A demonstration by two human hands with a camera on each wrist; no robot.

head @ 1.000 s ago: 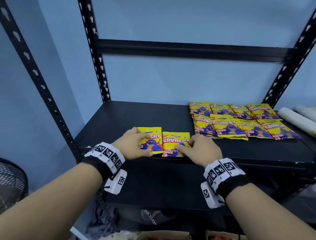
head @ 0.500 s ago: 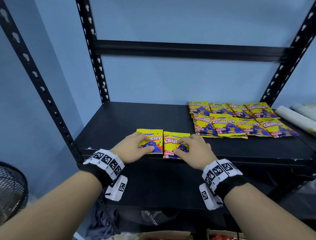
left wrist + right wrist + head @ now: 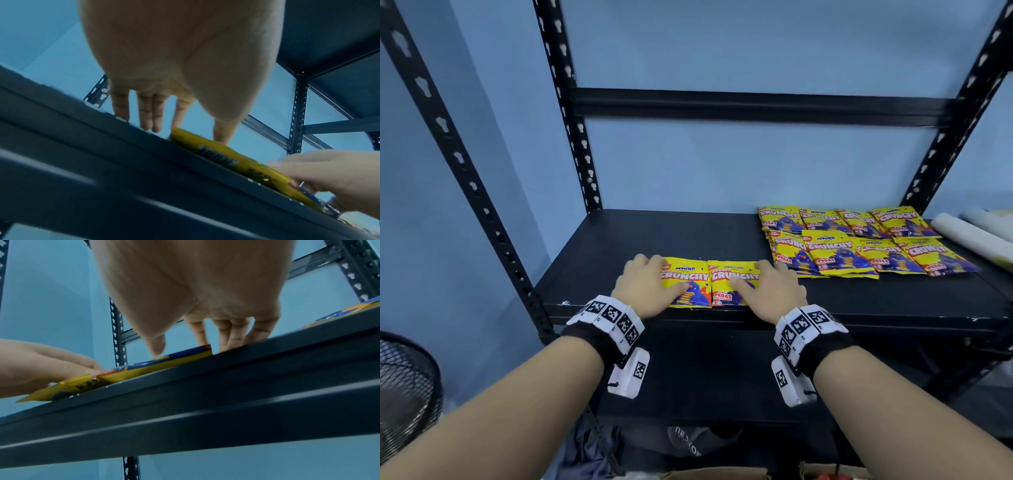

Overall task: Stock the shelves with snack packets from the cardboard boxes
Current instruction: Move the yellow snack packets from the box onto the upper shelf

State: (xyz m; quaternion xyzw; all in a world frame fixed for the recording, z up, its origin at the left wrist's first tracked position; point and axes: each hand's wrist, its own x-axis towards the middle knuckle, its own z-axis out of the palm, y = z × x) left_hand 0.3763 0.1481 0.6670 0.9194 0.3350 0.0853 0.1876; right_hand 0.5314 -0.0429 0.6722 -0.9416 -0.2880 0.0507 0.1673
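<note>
Two yellow "Crunchy" snack packets lie flat side by side near the front edge of the black shelf [image 3: 619, 246]. My left hand [image 3: 650, 281] rests on the left packet [image 3: 690, 286], fingers straight at its left edge and thumb on its face; the left wrist view shows this left hand [image 3: 162, 113] and packet [image 3: 216, 151] from below. My right hand [image 3: 767, 284] rests on the right packet [image 3: 729, 274]. In the right wrist view, the right hand's [image 3: 205, 334] fingers touch the shelf beside the packet [image 3: 164, 365].
Several more yellow packets [image 3: 859, 243] lie in two rows at the shelf's back right. White rolls [image 3: 972, 236] lie at the far right. Black uprights frame the bay. Below are cardboard boxes [image 3: 715, 474] and a fan [image 3: 404, 387] at left.
The two packets have been evened up so their top edges line up. My right hand has shifted toward the right edge of its packet; the left hand stays on its packet.
</note>
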